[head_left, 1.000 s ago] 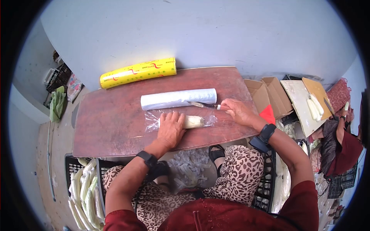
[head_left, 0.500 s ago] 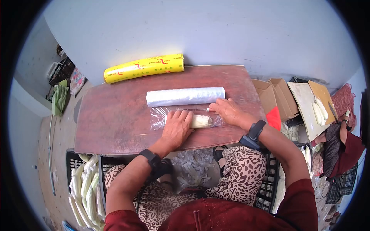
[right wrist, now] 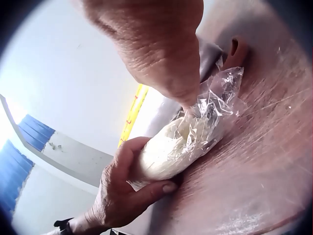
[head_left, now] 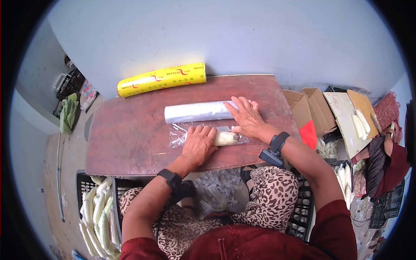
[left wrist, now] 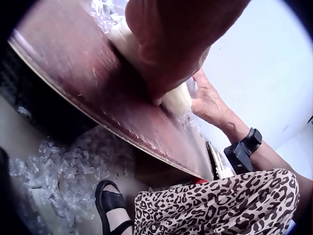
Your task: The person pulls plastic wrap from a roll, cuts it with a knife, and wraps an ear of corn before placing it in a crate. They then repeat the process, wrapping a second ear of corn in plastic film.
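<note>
My left hand grips a pale, long vegetable lying on the reddish table, its thumb and fingers around it in the right wrist view. Clear plastic film crinkles about the vegetable's end. Just behind lies a roll of cling film. My right hand is spread at the roll's right end, its fingers extended over it and its thumb down at the film beside the vegetable. A brown handle with a hole in it rests on the table past the right hand; its blade is hidden.
A yellow printed roll lies along the table's back edge by the wall. Crates of pale vegetables stand at the left, with cardboard boxes at the right. Plastic scraps litter the floor below. Another person's arm shows far right.
The right hand held a knife along the roll's front, drew it rightward, and has let it go. That hand now spreads over the roll's right end. The left hand keeps its hold on the vegetable.
</note>
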A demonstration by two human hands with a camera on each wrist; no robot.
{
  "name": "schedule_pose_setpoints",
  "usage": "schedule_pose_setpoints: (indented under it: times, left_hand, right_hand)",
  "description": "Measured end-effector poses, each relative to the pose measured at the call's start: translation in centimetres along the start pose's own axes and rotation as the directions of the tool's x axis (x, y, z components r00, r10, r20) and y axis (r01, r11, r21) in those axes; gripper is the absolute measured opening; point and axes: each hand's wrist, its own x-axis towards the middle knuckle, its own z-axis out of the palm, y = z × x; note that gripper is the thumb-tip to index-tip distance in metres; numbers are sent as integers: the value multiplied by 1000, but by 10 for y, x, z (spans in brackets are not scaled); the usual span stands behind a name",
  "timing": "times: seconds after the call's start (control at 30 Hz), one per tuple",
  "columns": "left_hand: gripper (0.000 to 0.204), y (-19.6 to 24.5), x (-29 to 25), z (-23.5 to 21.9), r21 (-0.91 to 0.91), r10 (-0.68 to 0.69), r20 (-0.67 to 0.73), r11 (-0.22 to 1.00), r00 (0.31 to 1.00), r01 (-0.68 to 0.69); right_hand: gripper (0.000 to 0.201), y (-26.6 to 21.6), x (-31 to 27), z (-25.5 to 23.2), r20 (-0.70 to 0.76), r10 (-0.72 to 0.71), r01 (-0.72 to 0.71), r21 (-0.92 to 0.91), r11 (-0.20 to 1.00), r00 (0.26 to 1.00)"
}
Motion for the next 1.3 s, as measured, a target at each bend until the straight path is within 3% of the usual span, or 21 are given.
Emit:
schedule_pose_setpoints:
  times: [0.43,0.73,1.03,1.1,1.2,1.3]
  left_hand:
    - [50,-2,2,-3,-74,-35,61,996,998,40]
    - [58,2,-10,-9,-117,-106,231,984,967,136]
    - [61,0,-11,-11,-56,-44,133,997,990,51]
    - [61,-3,-11,-5,-51,-39,100,998,994,45]
    - [60,-5,-10,0,-52,-27,95,998,995,32]
    - [59,-4,-12,-5,-40,12,58,999,998,-9]
  right_hand:
    - [93,-1,7,9,-26,61,-61,2,998,998]
    - [87,0,13,10,-24,76,-76,-2,997,997]
    - [79,-2,17,-2,0,47,-47,13,999,999]
    - [75,-3,27,-13,51,39,-37,-30,999,998]
    - [70,-15,55,-20,41,-4,2,51,999,999]
    - [71,-36,82,-23,137,-47,33,104,994,989]
